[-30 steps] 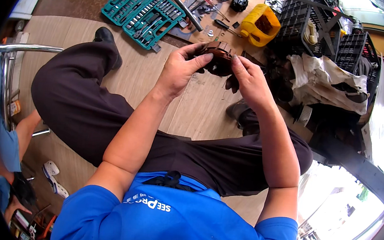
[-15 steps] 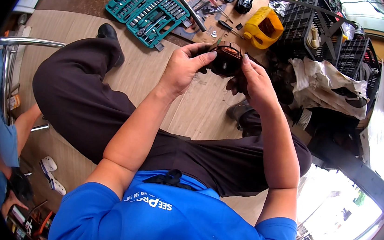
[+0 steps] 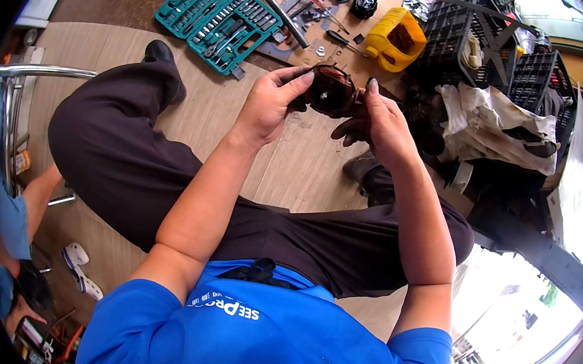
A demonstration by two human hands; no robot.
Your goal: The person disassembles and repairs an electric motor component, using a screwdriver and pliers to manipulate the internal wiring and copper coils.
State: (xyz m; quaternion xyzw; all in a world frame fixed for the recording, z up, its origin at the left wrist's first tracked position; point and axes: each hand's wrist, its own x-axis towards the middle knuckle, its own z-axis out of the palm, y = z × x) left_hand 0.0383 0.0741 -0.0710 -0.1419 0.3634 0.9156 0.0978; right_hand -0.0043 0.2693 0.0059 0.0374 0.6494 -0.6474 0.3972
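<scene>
A round, dark ring-shaped part with copper-coloured windings inside, like a motor stator point(image 3: 332, 89), is held up in front of me over the floor. My left hand point(image 3: 273, 102) grips its left side, thumb on the near rim and the fingers behind, partly hidden. At the right side of the stator is my right hand point(image 3: 388, 119), its thumb raised and its darkened fingers spread apart. Whether a fingertip of that hand touches the rim is hard to make out. The inside of the stator is dark, with a small bright spot in it.
Beyond my hands lie an open green socket set point(image 3: 215, 25), a screwdriver point(image 3: 345, 42) and metal parts on cardboard point(image 3: 277, 47). A cut yellow jug point(image 3: 395, 40), black crates point(image 3: 463, 40) and a dirty white cloth point(image 3: 493, 125) stand right. Another person's arm point(image 3: 38, 194) shows left.
The stator has shifted slightly left and tilted, staying in my left hand. My right thumb has come off its rim, and the right fingers have spread.
</scene>
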